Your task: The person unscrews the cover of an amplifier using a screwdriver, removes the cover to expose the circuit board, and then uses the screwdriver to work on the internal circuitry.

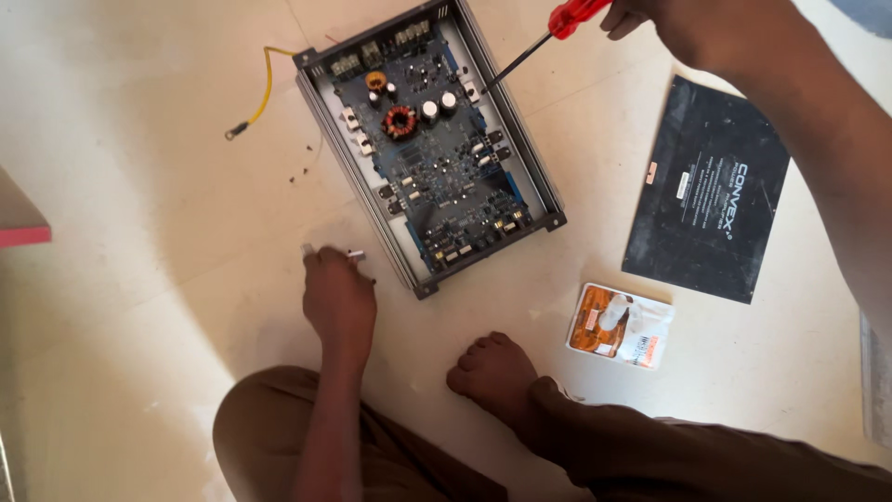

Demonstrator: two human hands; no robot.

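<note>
An opened amplifier case [556,202] lies on the floor, its blue circuit board [437,158] with a copper coil and capacitors exposed. My right hand [683,23] grips a red-handled screwdriver [557,26], whose tip touches the board's right edge near the top. My left hand [336,293] rests on the floor just left of the case's near corner, fingers curled over small metal pieces [354,254].
A black cover plate [708,191] lies right of the case. An orange and white packet [621,325] sits near my bare foot [491,370]. A yellow wire [264,88] trails from the case's far corner. Small dark screws [304,167] are scattered left of it.
</note>
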